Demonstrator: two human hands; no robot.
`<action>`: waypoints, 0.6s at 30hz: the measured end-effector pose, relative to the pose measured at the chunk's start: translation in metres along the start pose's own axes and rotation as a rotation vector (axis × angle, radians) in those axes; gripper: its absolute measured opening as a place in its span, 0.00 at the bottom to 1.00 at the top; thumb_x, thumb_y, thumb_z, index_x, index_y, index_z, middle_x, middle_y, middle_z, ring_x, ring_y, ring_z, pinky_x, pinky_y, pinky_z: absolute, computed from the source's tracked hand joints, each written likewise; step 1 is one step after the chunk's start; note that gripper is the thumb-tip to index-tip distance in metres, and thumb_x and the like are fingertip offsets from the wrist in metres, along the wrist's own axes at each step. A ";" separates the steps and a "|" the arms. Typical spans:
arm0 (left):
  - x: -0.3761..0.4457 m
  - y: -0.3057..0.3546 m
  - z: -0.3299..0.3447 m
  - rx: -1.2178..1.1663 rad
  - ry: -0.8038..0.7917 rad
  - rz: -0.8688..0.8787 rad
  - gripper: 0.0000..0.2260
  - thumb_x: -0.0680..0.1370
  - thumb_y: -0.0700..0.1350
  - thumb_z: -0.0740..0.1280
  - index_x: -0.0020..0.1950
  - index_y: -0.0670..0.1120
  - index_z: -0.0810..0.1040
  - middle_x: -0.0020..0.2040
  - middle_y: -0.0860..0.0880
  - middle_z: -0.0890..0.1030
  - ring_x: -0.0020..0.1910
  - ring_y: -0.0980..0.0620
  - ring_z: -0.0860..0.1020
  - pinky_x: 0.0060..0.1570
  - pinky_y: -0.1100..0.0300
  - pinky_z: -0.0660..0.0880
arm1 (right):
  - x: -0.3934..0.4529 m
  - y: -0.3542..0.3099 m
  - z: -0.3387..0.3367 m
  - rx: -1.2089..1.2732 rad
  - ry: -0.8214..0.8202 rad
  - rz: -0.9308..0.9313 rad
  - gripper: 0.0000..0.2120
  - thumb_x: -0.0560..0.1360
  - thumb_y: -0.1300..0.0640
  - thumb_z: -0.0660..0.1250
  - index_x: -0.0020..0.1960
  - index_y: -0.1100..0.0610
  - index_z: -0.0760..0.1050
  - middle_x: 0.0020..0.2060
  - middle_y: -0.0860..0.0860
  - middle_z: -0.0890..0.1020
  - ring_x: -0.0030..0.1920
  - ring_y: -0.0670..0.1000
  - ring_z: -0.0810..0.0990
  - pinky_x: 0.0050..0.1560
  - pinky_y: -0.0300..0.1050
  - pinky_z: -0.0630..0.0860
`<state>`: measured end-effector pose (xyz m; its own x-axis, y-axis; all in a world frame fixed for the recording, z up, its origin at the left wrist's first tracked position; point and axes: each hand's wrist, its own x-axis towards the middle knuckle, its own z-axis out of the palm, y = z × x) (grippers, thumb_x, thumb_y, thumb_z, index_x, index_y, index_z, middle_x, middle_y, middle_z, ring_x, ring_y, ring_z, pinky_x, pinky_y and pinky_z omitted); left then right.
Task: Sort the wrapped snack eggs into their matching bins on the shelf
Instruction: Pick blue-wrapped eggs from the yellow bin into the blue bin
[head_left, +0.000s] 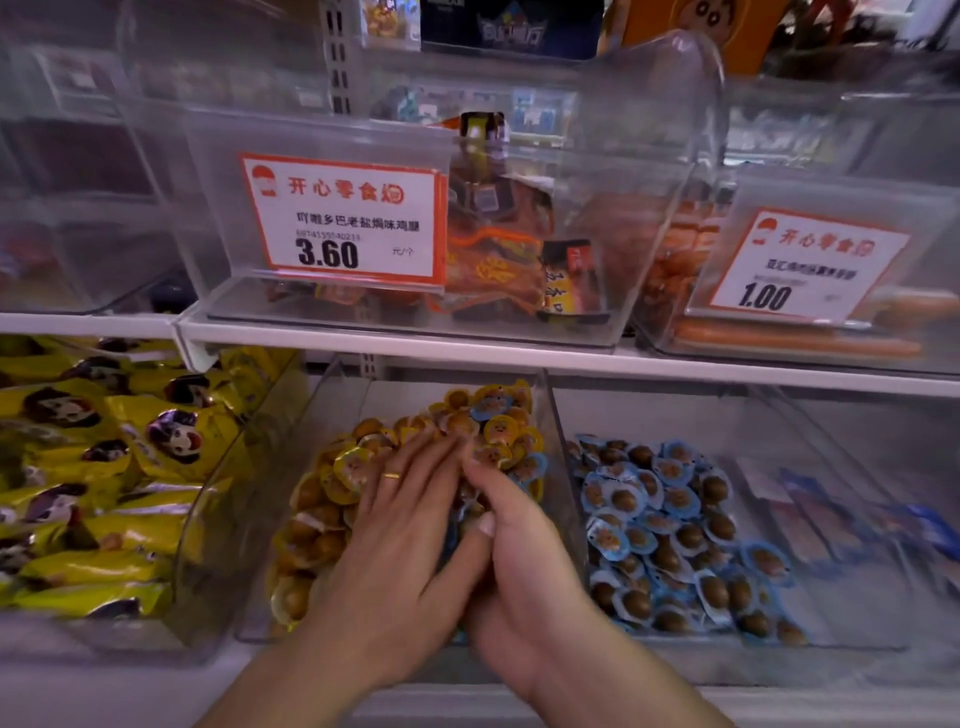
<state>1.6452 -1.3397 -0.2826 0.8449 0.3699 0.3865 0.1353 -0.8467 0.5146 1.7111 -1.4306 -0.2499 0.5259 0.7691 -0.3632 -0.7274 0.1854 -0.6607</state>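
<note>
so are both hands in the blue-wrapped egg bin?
No, both the left hand and right hand are in the yellow-wrapped egg bin, left of the blue-wrapped egg bin.

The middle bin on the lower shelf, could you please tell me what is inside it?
The middle bin holds yellow-wrapped eggs with a few blue-wrapped eggs mixed in. The left hand and right hand cover the pile's centre.

Clear glossy plastic bins (322, 415)
</note>
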 end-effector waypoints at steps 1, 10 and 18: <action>-0.001 0.001 0.000 -0.142 -0.029 0.012 0.30 0.78 0.69 0.47 0.79 0.61 0.52 0.78 0.67 0.52 0.78 0.65 0.47 0.77 0.58 0.48 | 0.000 -0.005 -0.004 -0.040 0.011 -0.050 0.14 0.79 0.51 0.66 0.59 0.56 0.83 0.53 0.54 0.86 0.53 0.53 0.85 0.58 0.52 0.79; 0.017 -0.003 0.013 -0.137 0.102 0.051 0.13 0.79 0.59 0.60 0.61 0.62 0.77 0.62 0.69 0.71 0.64 0.68 0.70 0.60 0.67 0.69 | -0.009 -0.095 -0.083 -0.739 0.362 -0.583 0.05 0.77 0.53 0.72 0.50 0.54 0.81 0.30 0.50 0.81 0.29 0.50 0.78 0.27 0.40 0.71; 0.089 0.008 0.065 0.397 -0.142 0.099 0.18 0.77 0.59 0.63 0.66 0.56 0.73 0.63 0.54 0.74 0.64 0.49 0.72 0.65 0.52 0.69 | 0.004 -0.109 -0.132 -0.726 0.646 -0.485 0.20 0.82 0.40 0.56 0.53 0.49 0.82 0.53 0.48 0.84 0.54 0.49 0.81 0.59 0.51 0.75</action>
<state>1.7548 -1.3382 -0.2943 0.9231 0.2463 0.2954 0.2147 -0.9672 0.1354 1.8502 -1.5288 -0.2662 0.9741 0.2051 -0.0954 -0.0567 -0.1868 -0.9808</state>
